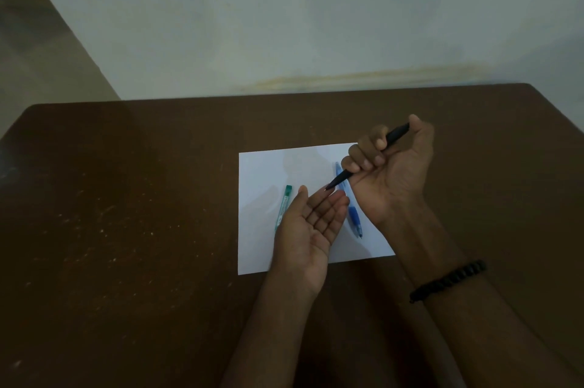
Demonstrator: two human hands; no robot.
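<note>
A white sheet of paper (268, 166) lies on the brown table (126, 198). My right hand (395, 172) grips a black pen (395, 135) in a fist above the sheet, its tip pointing down-left toward my left hand (313, 223). My left hand hovers palm up with straight fingers and holds nothing. A green pen (284, 204) lies on the paper just left of my left hand, partly hidden by it. A blue pen (354, 217) lies on the paper between my two hands, its middle hidden behind the black pen and my fingers.
A pale wall (284, 24) stands right behind the table's far edge. Light scuff marks speckle the table's left half. A black beaded bracelet (448, 280) sits on my right forearm. Floor (38, 40) shows at the upper left.
</note>
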